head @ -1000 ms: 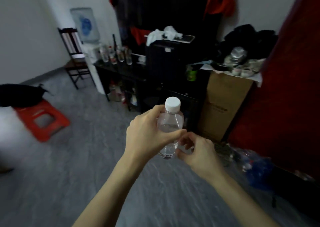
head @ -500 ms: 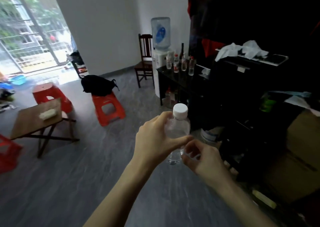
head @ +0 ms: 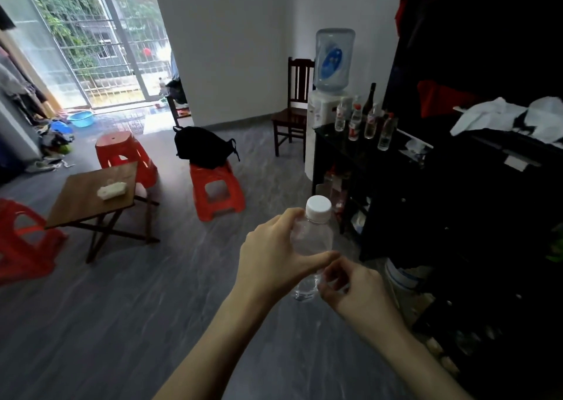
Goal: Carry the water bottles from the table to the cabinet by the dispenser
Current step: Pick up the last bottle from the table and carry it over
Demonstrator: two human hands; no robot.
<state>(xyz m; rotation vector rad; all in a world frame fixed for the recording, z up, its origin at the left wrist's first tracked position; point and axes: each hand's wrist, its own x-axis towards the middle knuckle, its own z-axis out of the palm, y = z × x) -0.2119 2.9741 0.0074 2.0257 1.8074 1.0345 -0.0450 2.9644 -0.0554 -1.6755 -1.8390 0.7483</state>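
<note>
A clear water bottle with a white cap stands upright in mid-air at the centre of view. My left hand wraps around its body. My right hand touches its lower part with curled fingers. Ahead on the right stands a black cabinet with several clear bottles and a dark glass bottle on top. The water dispenser with a blue jug stands just behind the cabinet. A small wooden folding table is at the left, with a white packet on it.
Red plastic stools stand on the grey floor, one carrying a black backpack. A dark wooden chair is beside the dispenser. A tall dark unit with white cloths fills the right side. Sliding glass doors lie far left.
The view has swung left, bringing the table, stools and doors into sight. The dispenser and cabinet look closer. Both hands keep the same hold on the bottle.
</note>
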